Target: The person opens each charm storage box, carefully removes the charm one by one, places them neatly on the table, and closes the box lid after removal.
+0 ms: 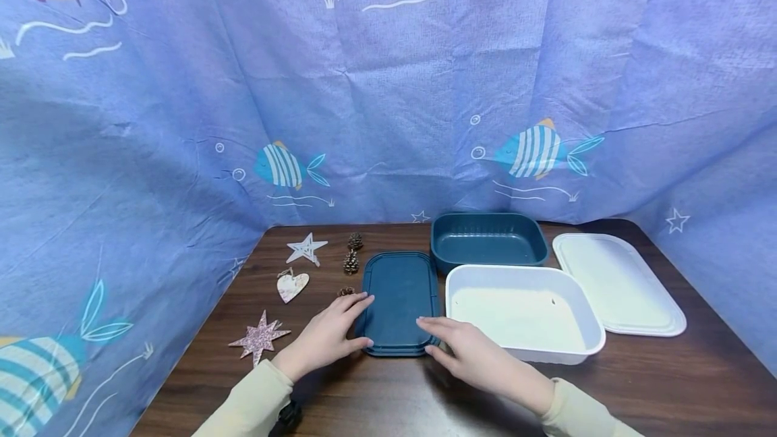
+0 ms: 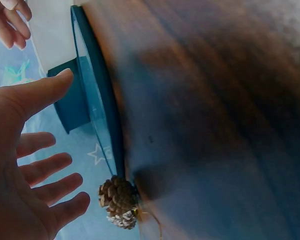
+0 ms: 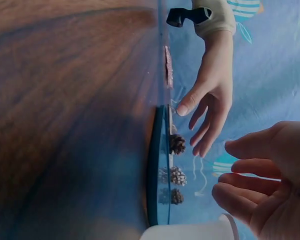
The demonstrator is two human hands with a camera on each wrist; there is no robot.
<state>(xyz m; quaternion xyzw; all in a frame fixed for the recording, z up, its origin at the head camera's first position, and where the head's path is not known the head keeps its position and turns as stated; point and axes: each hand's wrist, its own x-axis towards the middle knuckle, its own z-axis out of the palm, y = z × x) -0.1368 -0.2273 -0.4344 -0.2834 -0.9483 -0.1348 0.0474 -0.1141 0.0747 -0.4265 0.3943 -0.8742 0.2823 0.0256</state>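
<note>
A dark blue rectangular lid (image 1: 400, 302) lies flat on the wooden table between my two hands. My left hand (image 1: 328, 332) hovers at its left edge, fingers spread and slightly bent, holding nothing. At the lid's right edge is my right hand (image 1: 470, 353), its fingers also loosely extended around nothing. In the right wrist view, a gap shows between the left hand (image 3: 215, 95) and the lid (image 3: 154, 170). A pine cone (image 1: 346, 291) sits just beyond the left fingers, partly hidden by them. Immediately right of the lid stands a white container (image 1: 585, 355).
A dark blue container (image 1: 485, 222) stands at the back, with a white lid (image 1: 637, 292) at right. On the left lie a white star (image 1: 307, 248), a heart ornament (image 1: 293, 286), a pink glitter star (image 1: 260, 338) and two more pine cones (image 1: 351, 262). A fish-patterned curtain (image 1: 388, 120) hangs behind.
</note>
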